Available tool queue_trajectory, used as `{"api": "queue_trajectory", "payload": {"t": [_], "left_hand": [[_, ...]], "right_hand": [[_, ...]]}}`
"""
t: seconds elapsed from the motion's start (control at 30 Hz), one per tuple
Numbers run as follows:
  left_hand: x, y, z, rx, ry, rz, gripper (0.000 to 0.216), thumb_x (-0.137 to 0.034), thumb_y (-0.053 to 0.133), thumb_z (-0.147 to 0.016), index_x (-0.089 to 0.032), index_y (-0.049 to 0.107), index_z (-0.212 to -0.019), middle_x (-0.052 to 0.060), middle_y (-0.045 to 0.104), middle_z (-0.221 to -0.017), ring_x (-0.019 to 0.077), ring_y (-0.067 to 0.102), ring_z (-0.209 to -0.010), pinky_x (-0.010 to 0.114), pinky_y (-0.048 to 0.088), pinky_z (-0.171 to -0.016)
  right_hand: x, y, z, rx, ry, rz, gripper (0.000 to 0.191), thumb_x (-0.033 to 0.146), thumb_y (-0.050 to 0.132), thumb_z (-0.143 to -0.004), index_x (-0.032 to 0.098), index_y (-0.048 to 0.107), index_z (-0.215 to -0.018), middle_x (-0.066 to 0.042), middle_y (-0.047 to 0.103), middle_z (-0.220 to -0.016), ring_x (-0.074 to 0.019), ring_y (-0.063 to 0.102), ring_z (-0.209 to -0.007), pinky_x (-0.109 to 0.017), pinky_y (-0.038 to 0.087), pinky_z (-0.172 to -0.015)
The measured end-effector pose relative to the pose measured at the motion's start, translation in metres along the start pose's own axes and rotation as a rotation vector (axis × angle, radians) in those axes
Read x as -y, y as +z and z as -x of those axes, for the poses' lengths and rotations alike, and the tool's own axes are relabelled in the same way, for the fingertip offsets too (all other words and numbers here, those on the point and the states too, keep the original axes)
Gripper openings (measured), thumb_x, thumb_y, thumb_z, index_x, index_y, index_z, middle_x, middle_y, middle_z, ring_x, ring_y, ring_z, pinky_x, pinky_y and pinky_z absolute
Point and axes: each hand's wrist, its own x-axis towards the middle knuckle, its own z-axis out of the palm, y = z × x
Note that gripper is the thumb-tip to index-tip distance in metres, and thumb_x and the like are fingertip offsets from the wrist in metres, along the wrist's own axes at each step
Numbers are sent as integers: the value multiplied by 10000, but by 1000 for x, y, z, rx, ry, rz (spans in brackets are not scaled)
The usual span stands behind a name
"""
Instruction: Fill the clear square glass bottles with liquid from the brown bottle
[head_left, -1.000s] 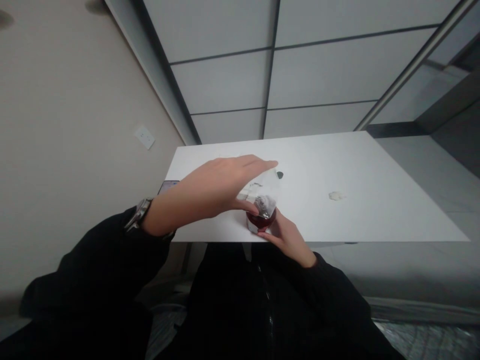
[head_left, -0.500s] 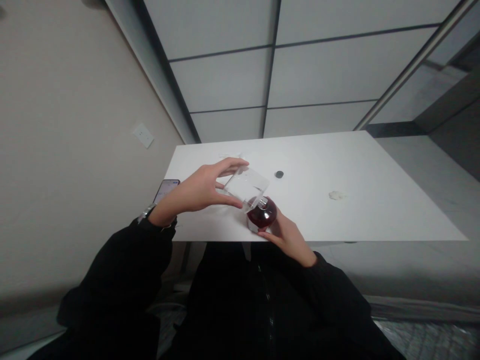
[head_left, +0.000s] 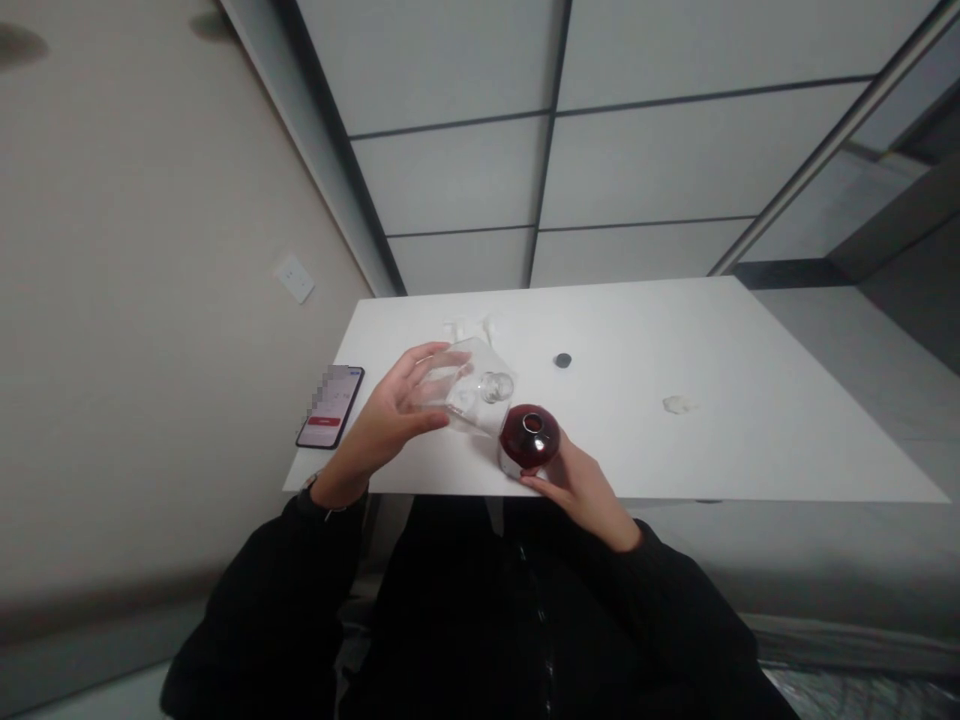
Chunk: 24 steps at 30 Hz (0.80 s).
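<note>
My left hand (head_left: 401, 405) is wrapped round a clear, square-sided bottle (head_left: 463, 408), tilted above the table. The bottle's uncapped neck points right and up toward me, and it looks colourless inside. Just to its right, a rounded dark red bottle (head_left: 529, 445) stands upright near the table's front edge, its round mouth open. My right hand (head_left: 574, 478) grips the red bottle low on its right side, the thumb across the front. Some of the right fingers are hidden behind the glass. The two bottle mouths are apart.
A small dark round disc (head_left: 562, 360) lies on the white table (head_left: 765, 400) behind the bottles. Small clear pieces (head_left: 487, 327) lie at the back. A whitish crumpled patch (head_left: 679, 404) is to the right, and a phone (head_left: 330, 405) lies at the left edge.
The clear bottle has turned from neck-down over the red bottle to neck-up, moving slightly left away from its mouth. My right hand keeps its grip. The phone now shows fully.
</note>
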Motion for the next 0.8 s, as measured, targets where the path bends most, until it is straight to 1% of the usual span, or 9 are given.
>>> {"api": "queue_trajectory", "payload": {"t": [0.07,0.17,0.23,0.3,0.4,0.53,0.57,0.7,0.8], "left_hand": [[-4,0,1,-29,13,-39,931,-588,952,-721,-250,484,-1452,207,561,-1586,373,551,-1488,440,594,-1101],[-15,-2,-1,-54,12,-151,944,-525,992,-682,-276,497,-1446,185,566,-1580,389,496,-1531,436,630,-1042],[-23,-3,-4,-59,14,-270,945,-523,997,-671,-279,519,-1449,174,554,-1590,402,492,-1530,474,615,-1076],[-30,-3,-7,-51,22,-391,944,-543,989,-671,-280,539,-1458,165,548,-1595,410,502,-1519,522,580,-1128],[-41,0,-14,7,38,-494,925,-575,969,-684,-280,562,-1460,148,575,-1572,403,519,-1505,524,592,-1117],[-56,9,-21,113,76,-563,829,-559,945,-724,-285,611,-1431,103,578,-1579,358,551,-1475,450,637,-1067],[-59,10,-23,132,85,-586,812,-552,938,-736,-285,616,-1432,95,582,-1575,347,562,-1462,437,641,-1062],[-66,14,-26,173,121,-675,789,-549,904,-776,-283,610,-1459,83,601,-1559,322,587,-1425,408,654,-1037],[-67,14,-27,202,136,-723,784,-568,875,-803,-291,596,-1481,82,611,-1550,326,593,-1412,417,661,-1019]], "right_hand": [[-1,1,1,-5,-3,-4,773,497,752,-945,243,430,-1600,-147,747,-1346,-366,728,-1243,-541,575,-1064],[-2,2,1,-7,-2,-11,731,512,737,-954,243,460,-1575,-147,740,-1363,-370,710,-1277,-539,554,-1095],[-3,3,2,-11,0,-6,742,516,741,-948,246,459,-1579,-156,717,-1412,-376,700,-1298,-538,554,-1097],[-3,3,2,-16,-2,-6,788,515,746,-943,244,423,-1609,-164,701,-1443,-380,695,-1309,-542,556,-1094],[-2,3,1,-12,-4,-25,854,503,741,-949,236,350,-1660,-160,716,-1423,-376,700,-1305,-548,554,-1099],[-2,2,1,-14,-1,-39,920,505,749,-942,244,287,-1693,-160,688,-1468,-381,676,-1344,-562,535,-1125],[-1,2,1,-13,3,-44,926,507,751,-941,243,284,-1695,-159,695,-1455,-380,683,-1333,-563,536,-1122],[0,1,0,11,24,-71,931,503,747,-949,226,270,-1698,-138,769,-1303,-366,734,-1235,-555,544,-1103],[2,1,0,17,27,-77,933,504,746,-951,220,266,-1699,-133,780,-1266,-362,737,-1227,-547,538,-1106]]}}
